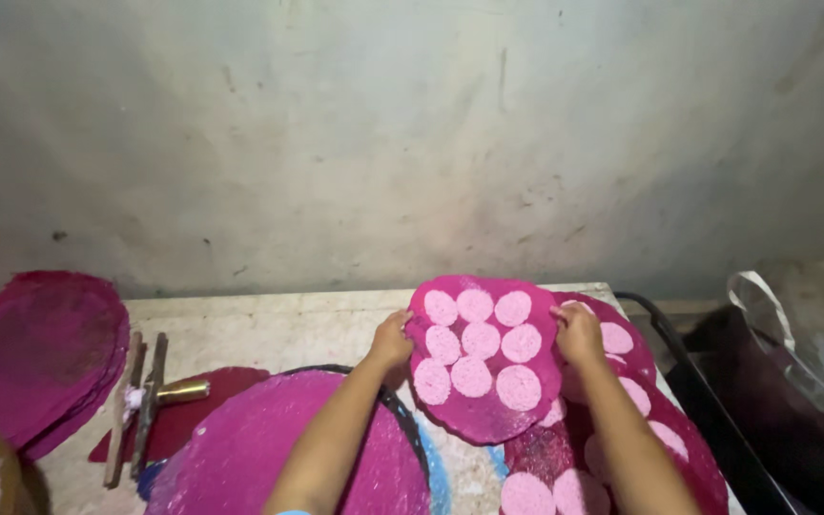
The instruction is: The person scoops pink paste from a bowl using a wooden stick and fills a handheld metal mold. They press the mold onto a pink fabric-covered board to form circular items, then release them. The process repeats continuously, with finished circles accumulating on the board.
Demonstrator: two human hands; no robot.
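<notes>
Nearest the camera, below the left forearm, a large round magenta disc lies flat inside a dark rim, dusted with pale powder. Under the right forearm, more magenta sheets are spread, each carrying pale pink circles.

Between the two hands, a magenta sheet with nine pale pink circles is held up off the pile, tilted toward the camera. Its left edge is pinched by the left hand, fingers curled closed around the rim. Its right edge is gripped by the right hand, fingers likewise folded over the border.

It is judged that the sheet is thin and floppy, so it would best be supported evenly at both edges and kept level, so that tearing at the circles and sagging in the middle are avoided; the grip should be kept on the solid border, not on the circles.

Well to the left of the left hand, a wooden-and-brass tool rests on a dark red patch, and beyond it a stack of plain magenta sheets is piled. The worktop is pale, stained and powdery. To the right of the right hand, a dark bar and a clear plastic bag are seen. Farthest off, a scuffed grey wall closes the space.
</notes>
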